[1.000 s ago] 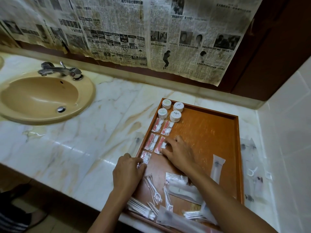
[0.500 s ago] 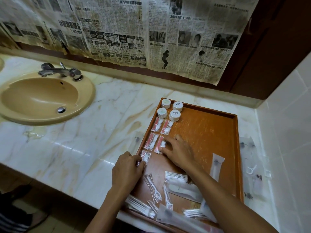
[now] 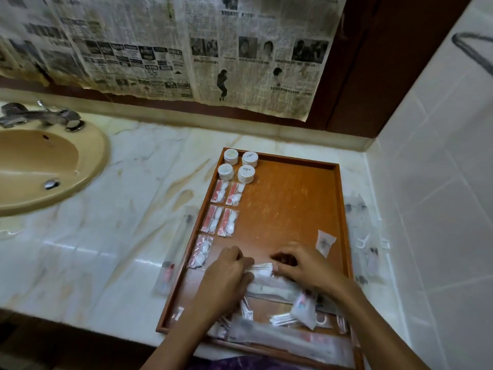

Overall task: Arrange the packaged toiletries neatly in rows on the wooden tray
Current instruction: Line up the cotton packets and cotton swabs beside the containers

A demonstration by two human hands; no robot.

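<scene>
Tray (image 3: 288, 198) right of sink (image 3: 40, 166), round packs (image 3: 241, 166) at tray's far-left corner

Wooden tray (image 3: 290, 198): reddish-orange brown, its floor marked with pale scratches. Round containers (image 3: 240, 166), four: white lids, two bearing a small dark emblem. Sachets (image 3: 222, 206): clear wrap, red strip beside white contents. Packet between the hands (image 3: 260, 271): white with thin dark lines. Small packet (image 3: 325, 241) near the tray's right rim: translucent white with a dark spot. Desk (image 3: 128, 209): white marble, veined and blotched in tan. Sink (image 3: 40, 166): mustard yellow-tan, silver drain; tap (image 3: 40, 116) grey metal. Wall tiles (image 3: 440, 182): white, grey joints, one dark scrawl at upper right. Newspaper (image 3: 186, 49): yellowed, black print with greyscale photographs. Panel (image 3: 373, 62) behind: dark reddish brown.
</scene>
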